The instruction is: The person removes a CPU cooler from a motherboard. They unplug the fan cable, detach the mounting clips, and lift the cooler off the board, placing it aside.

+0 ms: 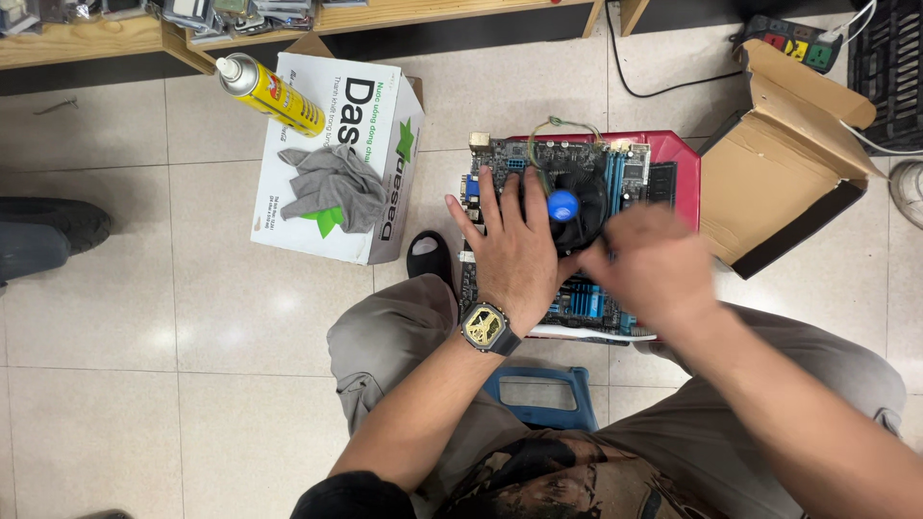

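The left hand [514,245] is lying flat and open on a computer motherboard [577,192], fingers spread and pointing to the far side, palm pressing on the board's left part beside the black cooler fan [577,197]. A dark wristwatch with a gold face [486,327] is sitting on that wrist. The right hand [654,264] is blurring with motion just right of the left one, over the near right part of the board; whether it is gripping anything I cannot tell. The two hands are almost touching at the fan, whose hub is carrying a round blue sticker [562,205].

The motherboard is resting on a red stool-like surface [678,159] in front of the person's knees, with blue slots showing along its near and right edges. Below it, between the legs, a blue plastic frame [538,384] is showing.

To the left, a white carton with green and black printing [375,125] is standing on the tiled floor [144,308], with a grey rag [332,187] lying on top and a yellow spray can with a white cap [269,93] lying across its far edge. To the right, an open brown cardboard box [788,154] is lying tipped, flaps out. At the far right, a power strip with coloured sockets [793,43] is sitting on the floor; a wooden shelf [96,38] is running along the far left.
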